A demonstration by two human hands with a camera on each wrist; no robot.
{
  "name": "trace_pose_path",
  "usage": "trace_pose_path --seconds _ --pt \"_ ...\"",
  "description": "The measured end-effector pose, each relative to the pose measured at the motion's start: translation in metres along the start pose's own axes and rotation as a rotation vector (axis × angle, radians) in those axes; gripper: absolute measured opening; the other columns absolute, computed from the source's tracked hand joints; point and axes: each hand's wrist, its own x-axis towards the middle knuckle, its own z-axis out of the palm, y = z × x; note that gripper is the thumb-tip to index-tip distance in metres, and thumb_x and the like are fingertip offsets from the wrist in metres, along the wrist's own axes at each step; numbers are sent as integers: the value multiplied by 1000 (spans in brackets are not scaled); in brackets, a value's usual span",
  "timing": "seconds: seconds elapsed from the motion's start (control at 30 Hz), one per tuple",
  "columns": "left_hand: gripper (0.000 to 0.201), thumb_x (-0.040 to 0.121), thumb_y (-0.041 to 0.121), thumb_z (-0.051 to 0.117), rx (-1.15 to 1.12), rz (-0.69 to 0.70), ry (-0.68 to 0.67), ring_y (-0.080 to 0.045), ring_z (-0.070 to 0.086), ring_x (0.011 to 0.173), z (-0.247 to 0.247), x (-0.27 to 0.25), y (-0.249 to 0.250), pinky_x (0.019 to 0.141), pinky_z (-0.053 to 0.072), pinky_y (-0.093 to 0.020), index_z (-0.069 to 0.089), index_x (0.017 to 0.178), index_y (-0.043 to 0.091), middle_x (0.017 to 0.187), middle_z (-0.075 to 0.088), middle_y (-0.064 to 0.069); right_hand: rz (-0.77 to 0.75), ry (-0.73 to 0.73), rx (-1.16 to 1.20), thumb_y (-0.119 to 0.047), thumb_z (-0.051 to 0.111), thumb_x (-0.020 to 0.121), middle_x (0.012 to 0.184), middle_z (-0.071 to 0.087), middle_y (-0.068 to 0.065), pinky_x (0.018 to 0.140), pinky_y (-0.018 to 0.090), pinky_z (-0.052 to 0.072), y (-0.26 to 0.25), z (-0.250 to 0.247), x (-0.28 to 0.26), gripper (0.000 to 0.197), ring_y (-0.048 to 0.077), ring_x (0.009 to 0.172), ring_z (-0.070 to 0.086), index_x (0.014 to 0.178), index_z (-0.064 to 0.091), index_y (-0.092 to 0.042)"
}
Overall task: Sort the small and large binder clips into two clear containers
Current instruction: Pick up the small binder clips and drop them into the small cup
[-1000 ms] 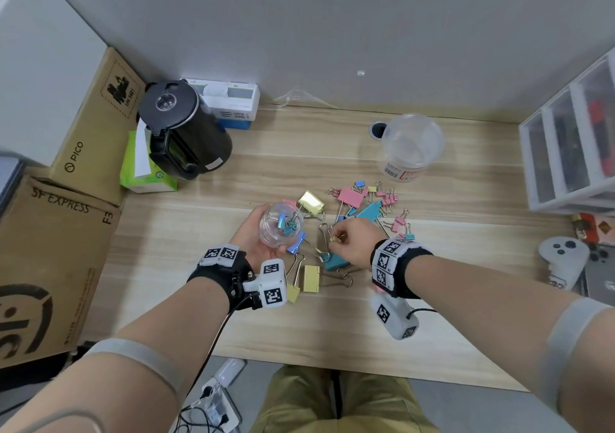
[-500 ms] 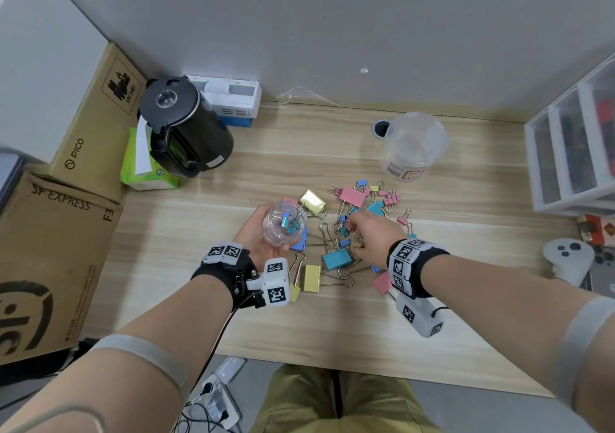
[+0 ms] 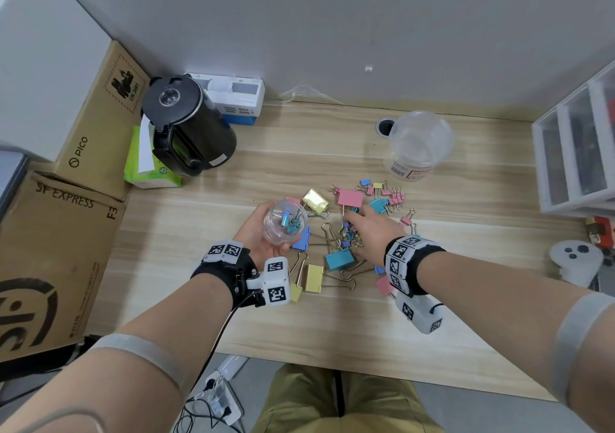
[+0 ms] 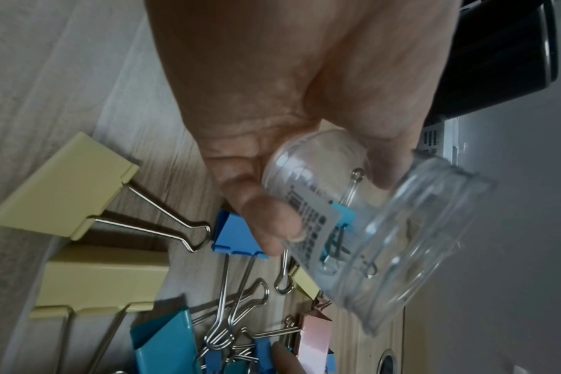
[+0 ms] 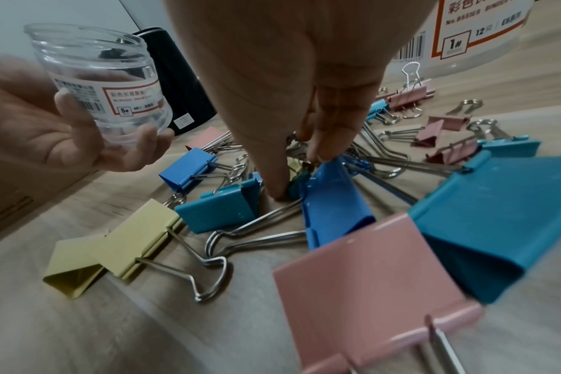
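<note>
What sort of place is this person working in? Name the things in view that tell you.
Probably an office or workroom desk. A wooden desk stands against a plain wall, with shipping cartons at its left end, a black kettle behind, and clear plastic drawers at the right.

1. The head view looks steeply down from above onto the wooden desk (image 3: 332, 326), taking in both forearms, the wall behind and the boxes to the left.
2. The left wrist view sits close under the left hand (image 4: 288, 88), looking along the palm at the small jar (image 4: 378, 240) it holds.
3. The right wrist view looks along the right hand (image 5: 288, 76), low and near the clips (image 5: 215, 212).
4. All three views share the jar and the clip pile.
</note>
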Motion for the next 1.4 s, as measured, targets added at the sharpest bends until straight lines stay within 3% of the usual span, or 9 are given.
trace_pose_path --seconds 0.07,0.2,0.37,0.53,0.77,0.9,1.1,1.4 --pt "51 100 51 45 -1 -11 7 -25 57 78 -1 2 -1 40 45 -20 75 96 9 82 74 -9 -4 -7 -6 -21 77 77 127 44 7 76 40 57 -1 -1 0 63 24 92 58 130 44 -24" --pt "51 97 52 49 -10 -23 22 -25 58 78 -3 7 -3 40 47 -20 75 96 8 86 73 -11 -25 16 -37 -23 76 78 121 44 5 88 39 51 -2 0 1 57 23 107 46 127 47 -21" --pt "48 97 51 50 -20 -25 22 -24 61 79 -1 10 -3 39 47 -21 73 101 9 87 74 -10 -40 36 -27 -22 74 83 113 51 2 88 38 48 -1 0 5 40 23 102 50 116 50 -19" --pt "48 97 51 51 -18 -27 19 -24 63 80 0 10 -4 39 47 -21 76 94 10 87 74 -9 -53 27 -40 -22 68 87 113 55 2 91 40 47 -1 1 7 40 24 101 53 123 50 -22" --pt "47 96 52 51 0 -24 -2 -23 62 80 -2 15 -8 41 48 -21 72 104 11 90 75 -9 -81 -59 -36 -14 62 87 106 44 2 75 36 49 -3 -2 11 44 20 88 47 127 48 -28" --pt "48 96 53 52 1 -29 5 -23 63 80 -3 17 -9 40 48 -21 72 107 11 91 75 -9 -104 -47 18 -7 56 87 104 44 4 76 42 52 0 -2 12 36 25 88 53 120 50 -20" --pt "49 97 53 49 23 -23 12 -23 61 78 0 19 -9 39 47 -19 72 105 10 88 74 -9 -129 -73 128 -20 61 90 108 53 9 77 35 43 4 -13 9 24 26 94 51 111 56 -9" --pt "52 100 52 45 91 -56 70 -26 59 74 8 22 -12 43 46 -20 71 106 8 87 74 -17 -26 132 467 -14 70 82 86 65 0 70 33 52 8 -36 3 13 18 74 59 93 63 -17"
